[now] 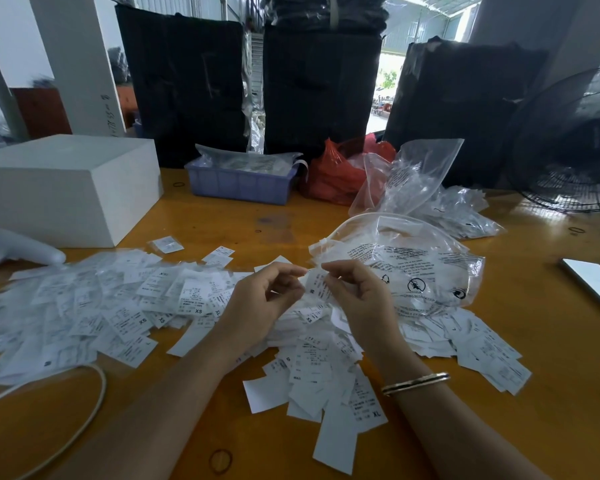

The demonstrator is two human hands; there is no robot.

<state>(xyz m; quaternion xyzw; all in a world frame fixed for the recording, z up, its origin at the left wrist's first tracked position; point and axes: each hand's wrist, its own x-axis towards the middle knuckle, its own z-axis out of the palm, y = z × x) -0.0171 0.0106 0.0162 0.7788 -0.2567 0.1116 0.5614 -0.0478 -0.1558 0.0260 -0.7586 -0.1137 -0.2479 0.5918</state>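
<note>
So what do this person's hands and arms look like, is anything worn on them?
The left hand and right hand are bare: no gloves, and no sleeves in view along either forearm. The only thing worn is on the right wrist: thin gold-coloured bangles with a dark line between them. The left wrist carries nothing.

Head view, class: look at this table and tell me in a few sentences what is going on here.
A person works at a wooden table strewn with a heap of white size labels. The left hand and right hand both pinch one label, marked M, above the heap. A clear printed plastic bag lies just behind the hands. It looks like sorting by size.
</note>
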